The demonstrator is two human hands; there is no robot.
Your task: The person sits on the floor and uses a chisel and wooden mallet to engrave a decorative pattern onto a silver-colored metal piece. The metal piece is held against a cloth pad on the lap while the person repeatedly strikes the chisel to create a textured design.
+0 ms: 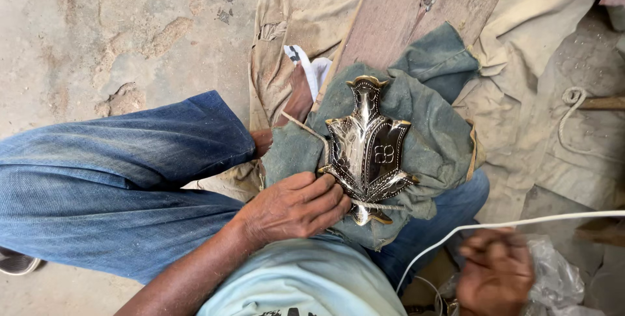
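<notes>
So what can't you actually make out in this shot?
- Right hand, head view: motion-blurred, so its grip on the white cord cannot be judged.
- Metal ornament: its lower left edge is under the left hand.
- Clear plastic bag: contents cut off by the bottom edge.
- Wooden plank: lower part hidden by green cloth.

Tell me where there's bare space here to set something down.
Bare concrete floor left of the tan cloth, above the jeans leg. Some tan cloth right, below the rope. Crowded around the metal ornament, left hand and right hand.

Wooden plank (397, 10) carries grey-green cloth (430, 140), metal ornament (368, 150) atop.
</notes>
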